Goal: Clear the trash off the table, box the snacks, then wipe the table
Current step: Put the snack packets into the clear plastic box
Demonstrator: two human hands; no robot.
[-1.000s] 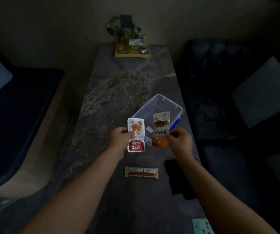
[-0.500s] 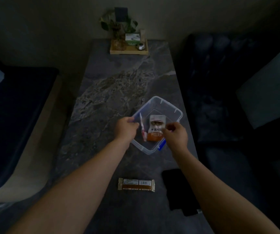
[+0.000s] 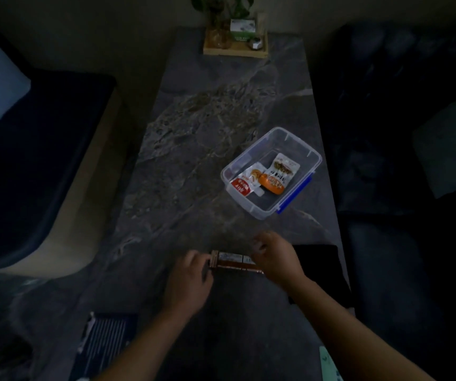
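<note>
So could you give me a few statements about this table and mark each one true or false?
1. Two snack packets lie in the clear box. True: a red-and-white packet and an orange packet.
2. The box's lid is on. False: it is open.
3. Both hands are at the snack bar. True: left hand, right hand.
4. The bar is already in the box. False: it lies on the table.
5. The wooden tray is beside the hands. False: it is at the far end.

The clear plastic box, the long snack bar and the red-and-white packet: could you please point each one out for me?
clear plastic box (image 3: 310, 154), head view, its far right rim.
long snack bar (image 3: 231, 261), head view, middle of the wrapper.
red-and-white packet (image 3: 242, 185), head view, its red lower end.
</note>
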